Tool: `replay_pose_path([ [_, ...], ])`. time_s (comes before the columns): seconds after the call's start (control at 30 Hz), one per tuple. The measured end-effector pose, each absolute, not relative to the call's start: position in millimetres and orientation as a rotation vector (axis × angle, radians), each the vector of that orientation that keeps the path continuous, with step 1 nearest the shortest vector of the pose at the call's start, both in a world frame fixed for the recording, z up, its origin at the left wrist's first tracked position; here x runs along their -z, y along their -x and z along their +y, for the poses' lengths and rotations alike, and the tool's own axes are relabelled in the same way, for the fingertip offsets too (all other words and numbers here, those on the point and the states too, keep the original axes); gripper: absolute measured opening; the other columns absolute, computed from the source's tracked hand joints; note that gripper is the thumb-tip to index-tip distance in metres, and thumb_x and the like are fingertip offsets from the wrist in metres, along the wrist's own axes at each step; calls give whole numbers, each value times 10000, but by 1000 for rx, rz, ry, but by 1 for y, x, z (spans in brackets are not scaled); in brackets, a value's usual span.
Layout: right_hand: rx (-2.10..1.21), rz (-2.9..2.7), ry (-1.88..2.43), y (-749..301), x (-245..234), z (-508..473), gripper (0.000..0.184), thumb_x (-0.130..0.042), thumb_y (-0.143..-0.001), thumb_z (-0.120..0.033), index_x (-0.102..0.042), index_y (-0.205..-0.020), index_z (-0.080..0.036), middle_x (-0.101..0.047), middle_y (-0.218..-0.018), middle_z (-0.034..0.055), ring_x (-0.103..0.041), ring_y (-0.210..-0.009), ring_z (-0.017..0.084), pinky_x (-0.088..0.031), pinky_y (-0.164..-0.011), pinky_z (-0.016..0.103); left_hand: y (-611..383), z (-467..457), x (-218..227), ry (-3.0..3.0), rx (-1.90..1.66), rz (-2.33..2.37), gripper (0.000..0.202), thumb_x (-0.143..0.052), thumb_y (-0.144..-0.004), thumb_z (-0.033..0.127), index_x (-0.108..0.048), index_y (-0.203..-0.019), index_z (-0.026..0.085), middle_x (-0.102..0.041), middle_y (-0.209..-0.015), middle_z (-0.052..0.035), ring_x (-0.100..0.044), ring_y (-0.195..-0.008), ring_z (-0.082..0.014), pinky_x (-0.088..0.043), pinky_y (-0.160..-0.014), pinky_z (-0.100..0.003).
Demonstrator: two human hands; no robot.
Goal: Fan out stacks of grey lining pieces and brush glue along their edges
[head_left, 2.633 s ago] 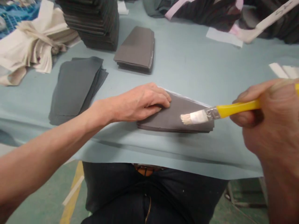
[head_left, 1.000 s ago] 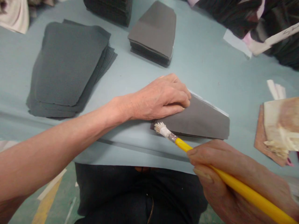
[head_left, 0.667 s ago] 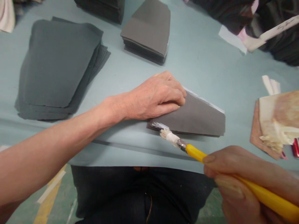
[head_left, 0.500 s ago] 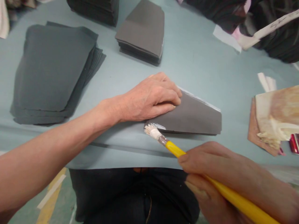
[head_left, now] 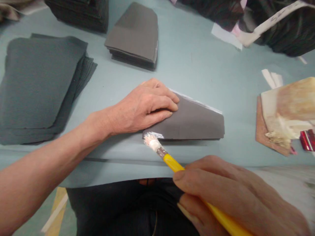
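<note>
On the blue-green table lies a stack of grey trapezoid pieces (head_left: 194, 118), with white paste along its far slanted edge and at its near left corner. My left hand (head_left: 152, 105) presses down on the left part of this stack, its fingers drawn together and bent, holding it in place. In my right hand (head_left: 221, 186) is a yellow-handled paintbrush (head_left: 172, 162), gripped between thumb and fingers. The white-coated bristles touch the near left edge of the stack. My left palm hides the left end of the pieces.
Dark sheets (head_left: 41, 85) lie fanned at the left. Behind stand another grey stack (head_left: 134, 32) and a tall black stack (head_left: 81, 14). Black bundles (head_left: 283, 26) with paper strips fill the back right. A stained pale container (head_left: 292, 101) and a red shiny object (head_left: 307, 140) are at the right.
The view has shifted, so most things appear further left. The brush stays at the near left corner of the stack, its bristles more splayed. My left hand keeps its hold.
</note>
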State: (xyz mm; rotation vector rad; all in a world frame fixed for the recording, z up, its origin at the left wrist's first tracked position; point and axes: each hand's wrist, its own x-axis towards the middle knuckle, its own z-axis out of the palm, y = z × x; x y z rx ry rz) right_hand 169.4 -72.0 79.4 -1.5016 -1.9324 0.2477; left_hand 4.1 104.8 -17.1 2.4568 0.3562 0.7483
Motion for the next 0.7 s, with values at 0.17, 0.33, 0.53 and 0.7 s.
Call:
replay_pose_path([
  [0.17,-195,-1914,1418,-165,-59,-72,125,-609,-1077,-252,-683,-976,-249,-705,-742,-33,-649,-562,95,-496,-544,221,-2,104,19,-2483,-770,358,252,-554,-1108,348,-767,-1183,235,-782,-1354,-55,-698,-1221,-243,-477,-1150,-422],
  [0.33,-251,-2136,1520,-192,-73,-77,81,-640,-1049,-169,-683,-1040,-237,-733,-811,-24,-683,-629,97,-549,-632,193,-1,105,18,-2490,-749,375,235,-577,-1093,328,-773,-1197,252,-783,-1356,-49,-708,-1230,-245,-483,-1148,-426],
  [0.53,-193,-2142,1561,-210,-79,-84,100,-664,-1012,-163,-716,-1047,-241,-756,-843,-21,-733,-672,107,-587,-663,166,-1,106,14,-2530,-718,385,238,-578,-1095,350,-767,-1220,277,-776,-1382,-35,-710,-1239,-247,-499,-1137,-448],
  [0.7,-138,-2166,1615,-223,-80,-87,104,-662,-1017,-165,-718,-1049,-247,-771,-871,-20,-741,-694,97,-596,-704,148,-2,106,11,-2538,-712,406,251,-556,-1102,340,-771,-1223,294,-786,-1371,-22,-732,-1220,-240,-511,-1128,-448],
])
